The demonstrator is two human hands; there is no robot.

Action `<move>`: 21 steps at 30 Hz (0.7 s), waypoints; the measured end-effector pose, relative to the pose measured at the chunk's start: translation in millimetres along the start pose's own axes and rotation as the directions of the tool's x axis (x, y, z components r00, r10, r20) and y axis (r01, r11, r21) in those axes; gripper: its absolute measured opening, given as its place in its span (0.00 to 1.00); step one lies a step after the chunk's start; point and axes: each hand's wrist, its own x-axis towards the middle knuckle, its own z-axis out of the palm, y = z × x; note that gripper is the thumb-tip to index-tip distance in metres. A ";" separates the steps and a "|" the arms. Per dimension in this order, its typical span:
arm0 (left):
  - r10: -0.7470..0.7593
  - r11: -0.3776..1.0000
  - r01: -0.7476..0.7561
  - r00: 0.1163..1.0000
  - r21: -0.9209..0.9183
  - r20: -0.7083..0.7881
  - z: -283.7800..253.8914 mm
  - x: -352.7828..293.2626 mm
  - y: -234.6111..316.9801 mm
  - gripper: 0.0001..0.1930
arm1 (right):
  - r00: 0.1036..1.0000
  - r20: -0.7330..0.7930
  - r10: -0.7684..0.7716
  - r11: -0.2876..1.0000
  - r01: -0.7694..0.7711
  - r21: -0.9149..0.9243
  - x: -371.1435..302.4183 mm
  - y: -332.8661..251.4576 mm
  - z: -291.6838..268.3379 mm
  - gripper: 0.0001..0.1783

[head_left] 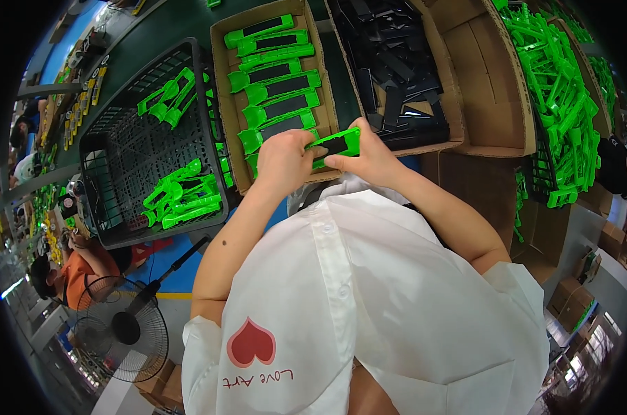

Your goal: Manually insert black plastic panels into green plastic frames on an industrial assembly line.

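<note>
Both hands meet over the near edge of a cardboard box (225, 97), holding a bright green plastic housing (353, 142) with a dark rectangular panel (335, 145) in it. My right hand (370, 160) grips the housing's right end, thumb along the near side. My left hand (283, 160) is closed at its left end, fingers over the panel; its fingertips are partly hidden. Inside the box, similar green housings (279, 86) lie in a column, most with dark panels. Loose black panels (400, 69) fill another cardboard box (446, 83) just beyond my right hand.
Left of the boxes stands a black mesh crate (209, 104) with green parts (185, 194) in two groups. A brown carton (490, 76) and a heap of green parts (559, 111) are at the right. A fan (125, 328) and a person in orange (85, 277) are lower left.
</note>
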 end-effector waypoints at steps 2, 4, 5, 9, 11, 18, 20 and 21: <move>-0.129 0.990 0.107 0.949 0.090 0.288 -7.3 6.5 -5.6 0.10 | 0.979 0.103 0.174 0.972 -0.155 -0.174 -0.6 6.1 4.6 0.31; -0.194 0.976 0.123 0.863 0.179 0.466 -4.6 4.8 -30.6 0.14 | 0.894 0.350 0.280 0.880 -0.093 -0.466 3.3 -5.7 -1.5 0.29; -0.165 0.952 0.044 0.907 0.302 0.388 0.0 -0.8 -44.5 0.16 | 0.932 0.295 0.212 0.897 -0.066 -0.436 7.0 -9.4 -7.6 0.24; -0.243 0.816 0.112 0.957 0.568 0.161 27.7 -22.2 -83.6 0.25 | 0.964 -0.265 0.021 0.797 -0.176 -0.577 29.0 11.3 -37.5 0.14; -0.302 0.847 0.182 0.938 0.499 0.170 28.7 -17.6 -89.4 0.27 | 0.950 -0.310 -0.030 0.672 -0.211 -0.710 40.2 32.5 -51.9 0.20; 0.071 0.941 0.033 0.954 0.338 -0.291 -16.5 0.3 -92.4 0.11 | 0.939 -0.340 -0.049 0.805 -0.164 -0.570 70.4 82.9 -54.8 0.18; -0.065 0.989 0.135 0.780 0.065 -0.623 -55.3 -7.3 -102.9 0.06 | 0.949 -0.316 -0.010 0.889 -0.136 -0.437 73.6 82.9 -60.6 0.16; -0.084 0.931 0.295 0.746 0.215 -0.661 -73.0 -13.0 -113.5 0.06 | 0.950 -0.312 -0.026 0.918 -0.101 -0.384 71.3 79.0 -63.1 0.16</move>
